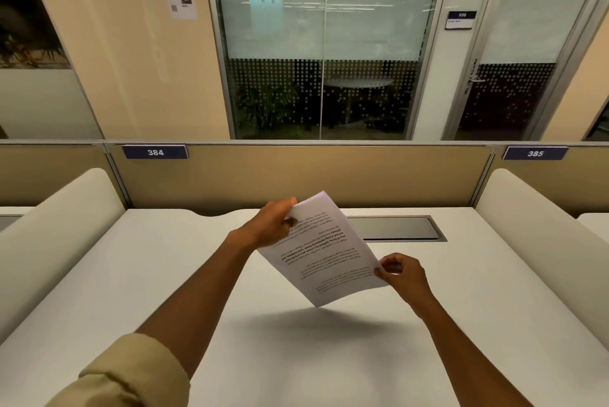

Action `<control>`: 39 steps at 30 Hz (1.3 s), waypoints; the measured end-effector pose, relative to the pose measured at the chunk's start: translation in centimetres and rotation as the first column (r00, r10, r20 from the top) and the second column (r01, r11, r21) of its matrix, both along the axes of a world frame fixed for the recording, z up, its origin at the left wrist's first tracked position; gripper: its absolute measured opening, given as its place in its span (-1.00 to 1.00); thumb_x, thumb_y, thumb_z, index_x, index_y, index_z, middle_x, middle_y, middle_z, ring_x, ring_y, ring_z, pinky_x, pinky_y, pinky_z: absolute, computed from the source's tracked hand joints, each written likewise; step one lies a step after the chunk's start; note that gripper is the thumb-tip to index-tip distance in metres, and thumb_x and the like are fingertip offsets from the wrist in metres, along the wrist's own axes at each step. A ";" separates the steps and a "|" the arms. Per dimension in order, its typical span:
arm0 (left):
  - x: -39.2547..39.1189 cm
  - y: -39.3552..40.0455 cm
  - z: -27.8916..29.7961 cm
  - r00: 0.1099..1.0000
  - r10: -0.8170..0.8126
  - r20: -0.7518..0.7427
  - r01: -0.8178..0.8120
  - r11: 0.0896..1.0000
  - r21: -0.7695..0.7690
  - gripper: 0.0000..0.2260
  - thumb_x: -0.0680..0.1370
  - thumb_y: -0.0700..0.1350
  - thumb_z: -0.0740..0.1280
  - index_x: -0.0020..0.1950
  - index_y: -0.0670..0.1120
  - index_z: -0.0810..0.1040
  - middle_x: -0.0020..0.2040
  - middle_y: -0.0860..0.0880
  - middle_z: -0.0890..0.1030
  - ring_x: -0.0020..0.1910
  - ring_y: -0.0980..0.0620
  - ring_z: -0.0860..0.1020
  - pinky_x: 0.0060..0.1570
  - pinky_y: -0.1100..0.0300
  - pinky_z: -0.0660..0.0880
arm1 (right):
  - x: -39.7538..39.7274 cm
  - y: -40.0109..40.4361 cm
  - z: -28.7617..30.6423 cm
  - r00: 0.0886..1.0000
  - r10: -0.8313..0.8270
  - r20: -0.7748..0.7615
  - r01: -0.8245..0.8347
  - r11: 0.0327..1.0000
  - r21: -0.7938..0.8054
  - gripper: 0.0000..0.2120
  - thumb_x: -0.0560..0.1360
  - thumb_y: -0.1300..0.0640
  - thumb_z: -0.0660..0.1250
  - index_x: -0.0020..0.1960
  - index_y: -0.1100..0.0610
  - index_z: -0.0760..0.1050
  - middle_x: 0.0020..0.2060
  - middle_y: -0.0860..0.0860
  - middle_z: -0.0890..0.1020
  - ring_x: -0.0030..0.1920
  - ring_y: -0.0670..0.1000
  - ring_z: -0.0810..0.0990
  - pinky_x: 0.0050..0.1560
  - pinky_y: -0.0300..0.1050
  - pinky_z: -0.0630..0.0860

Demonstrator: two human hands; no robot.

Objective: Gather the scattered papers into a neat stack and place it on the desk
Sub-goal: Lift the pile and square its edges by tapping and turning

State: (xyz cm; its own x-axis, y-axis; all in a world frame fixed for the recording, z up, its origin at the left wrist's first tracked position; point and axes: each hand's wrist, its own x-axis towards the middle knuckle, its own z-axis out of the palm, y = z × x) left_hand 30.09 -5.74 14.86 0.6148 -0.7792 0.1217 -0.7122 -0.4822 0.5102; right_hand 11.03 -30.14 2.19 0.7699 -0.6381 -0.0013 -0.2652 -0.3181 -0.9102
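Observation:
A stack of white printed papers (324,250) is held tilted in the air above the white desk (164,275), its text upside down to me. My left hand (272,225) grips the stack's far left edge, thumb on top. My right hand (400,271) pinches the near right corner. The stack casts a shadow on the desk below it. No other loose papers show on the desk.
A grey cable hatch (400,228) is set into the desk at the back right. White curved side dividers (56,225) (543,232) flank the desk, and a tan back panel (296,172) with the label 384 closes it off.

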 end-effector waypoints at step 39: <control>-5.2 1.0 -9.8 0.628 -0.104 -0.771 -0.512 0.691 -0.510 -0.84 0.59 -0.13 0.32 0.14 -0.11 0.60 0.02 -0.10 0.72 -0.02 -0.08 0.68 -0.11 0.10 0.65 | 1.0 5.1 1.4 0.977 0.027 0.213 -0.068 0.980 0.186 -0.80 0.58 0.07 0.26 0.19 0.05 0.47 0.03 0.03 0.66 -0.06 0.09 0.67 -0.18 -0.11 0.64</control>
State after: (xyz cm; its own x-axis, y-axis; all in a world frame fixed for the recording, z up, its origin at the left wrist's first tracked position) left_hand 24.92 -4.77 5.08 0.8566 -0.5151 -0.0305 0.0987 0.1056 0.9895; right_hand 12.03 -25.02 3.56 0.7957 -0.6042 0.0437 -0.0522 -0.1403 -0.9887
